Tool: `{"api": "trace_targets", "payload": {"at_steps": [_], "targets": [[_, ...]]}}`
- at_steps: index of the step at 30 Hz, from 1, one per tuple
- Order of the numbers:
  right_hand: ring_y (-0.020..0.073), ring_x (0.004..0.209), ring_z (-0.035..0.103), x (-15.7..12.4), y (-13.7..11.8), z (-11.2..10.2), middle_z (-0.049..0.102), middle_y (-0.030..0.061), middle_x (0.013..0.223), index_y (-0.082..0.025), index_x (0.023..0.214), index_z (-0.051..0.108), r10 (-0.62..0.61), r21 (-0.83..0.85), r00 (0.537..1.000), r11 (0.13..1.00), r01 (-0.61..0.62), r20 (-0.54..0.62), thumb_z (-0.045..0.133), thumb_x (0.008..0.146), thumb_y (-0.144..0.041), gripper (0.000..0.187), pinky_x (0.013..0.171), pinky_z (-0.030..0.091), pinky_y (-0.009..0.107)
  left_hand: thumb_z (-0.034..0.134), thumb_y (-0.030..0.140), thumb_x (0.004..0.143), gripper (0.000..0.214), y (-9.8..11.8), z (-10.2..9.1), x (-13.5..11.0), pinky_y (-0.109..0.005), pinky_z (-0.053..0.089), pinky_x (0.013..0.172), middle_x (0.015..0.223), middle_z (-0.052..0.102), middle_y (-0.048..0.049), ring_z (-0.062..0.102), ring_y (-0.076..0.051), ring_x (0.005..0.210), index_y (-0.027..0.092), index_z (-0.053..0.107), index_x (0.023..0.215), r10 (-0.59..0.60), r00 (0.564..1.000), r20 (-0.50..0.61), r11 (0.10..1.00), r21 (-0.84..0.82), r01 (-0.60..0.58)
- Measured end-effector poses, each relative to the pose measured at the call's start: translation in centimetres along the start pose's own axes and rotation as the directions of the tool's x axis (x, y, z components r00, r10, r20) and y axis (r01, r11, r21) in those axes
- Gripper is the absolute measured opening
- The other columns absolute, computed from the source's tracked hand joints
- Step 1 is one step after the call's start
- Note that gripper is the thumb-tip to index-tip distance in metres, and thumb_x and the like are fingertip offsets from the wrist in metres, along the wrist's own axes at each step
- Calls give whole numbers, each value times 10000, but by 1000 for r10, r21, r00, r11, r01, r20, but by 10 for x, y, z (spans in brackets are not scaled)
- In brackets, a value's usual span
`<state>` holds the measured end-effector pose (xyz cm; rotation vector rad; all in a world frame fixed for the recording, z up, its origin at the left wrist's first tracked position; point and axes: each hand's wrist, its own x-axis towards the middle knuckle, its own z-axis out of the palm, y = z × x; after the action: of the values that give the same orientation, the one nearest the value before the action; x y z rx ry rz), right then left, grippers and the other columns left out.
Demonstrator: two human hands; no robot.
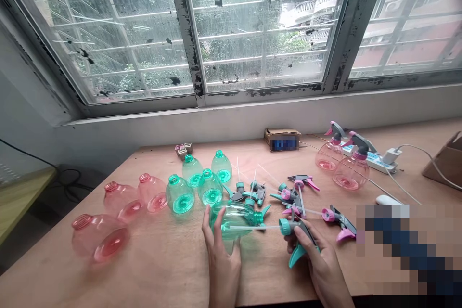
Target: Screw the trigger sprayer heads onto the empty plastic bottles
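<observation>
My left hand grips a teal see-through bottle lying on its side, neck pointing right. My right hand holds a teal and grey spray head. Its clear dip tube runs left, level with the bottle's neck; whether its tip is inside I cannot tell. Both hands are low at the table's front edge. Several loose teal and pink spray heads lie just beyond them.
Several teal bottles and three pink bottles stand on the wooden table to the left. Two assembled pink spray bottles stand at right by a white power strip. A cardboard box sits below the window.
</observation>
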<state>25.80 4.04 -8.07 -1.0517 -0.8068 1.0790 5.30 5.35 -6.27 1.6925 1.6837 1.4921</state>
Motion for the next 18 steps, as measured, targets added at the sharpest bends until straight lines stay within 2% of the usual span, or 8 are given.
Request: {"api": "trace_targets", "payload": {"at_steps": [3, 5, 8, 13, 16, 18], "targets": [[215, 654, 661, -2, 0, 2, 739, 28, 721, -203, 1131, 745, -17, -51, 1000, 999, 18, 25, 798, 869, -533, 424, 585, 534, 258, 579, 125, 930, 569, 3, 2, 0, -585, 308, 1248, 1658, 237, -56, 270, -320, 1567, 375, 466, 1429, 5, 999, 54, 1000, -11, -4], [203, 629, 658, -2, 1, 1, 745, 24, 714, -208, 1131, 727, -3, -23, 1000, 1000, 3, 13, 804, 871, -528, 419, 566, 525, 245, 590, 135, 932, 562, 3, 2, 1, -599, 295, 1249, 1644, 248, -66, 271, -318, 1563, 371, 458, 1424, 4, 998, 59, 1000, -19, -3], [182, 633, 646, 0, 2, -2, 749, 20, 764, -226, 1083, 720, 23, 97, 1000, 995, -21, -20, 822, 868, -503, 365, 541, 512, 218, 620, 166, 932, 562, 0, 3, 2, -595, 299, 1246, 1627, 269, -73, 290, -320, 1552, 371, 445, 1425, 2, 1000, 22, 999, -41, -1], [178, 726, 643, -3, -8, -5, 728, 6, 914, -271, 1029, 752, -5, 342, 998, 939, 26, -63, 811, 869, -436, 237, 533, 506, 212, 649, 232, 943, 567, -6, 2, 4, -588, 299, 1245, 1618, 290, -77, 301, -323, 1546, 379, 424, 1442, 8, 1000, -5, 997, -73, -8], [178, 590, 565, -8, -20, -13, 643, 12, 707, -249, 803, 754, -4, 446, 1000, 895, -10, 30, 772, 825, -486, 238, 492, 509, 271, 660, 256, 945, 566, -6, 1, 4, -587, 290, 1249, 1611, 295, -83, 307, -322, 1544, 371, 419, 1444, -1, 1000, 4, 997, -76, 2], [171, 446, 451, -10, -29, -23, 507, -10, 523, -274, 632, 684, 10, 408, 995, 912, -48, 95, 704, 851, -547, 351, 427, 479, 310, 668, 275, 944, 569, -4, 0, 4, -576, 293, 1251, 1609, 296, -89, 308, -321, 1546, 363, 415, 1446, -13, 1000, 23, 997, -81, 15]]}}
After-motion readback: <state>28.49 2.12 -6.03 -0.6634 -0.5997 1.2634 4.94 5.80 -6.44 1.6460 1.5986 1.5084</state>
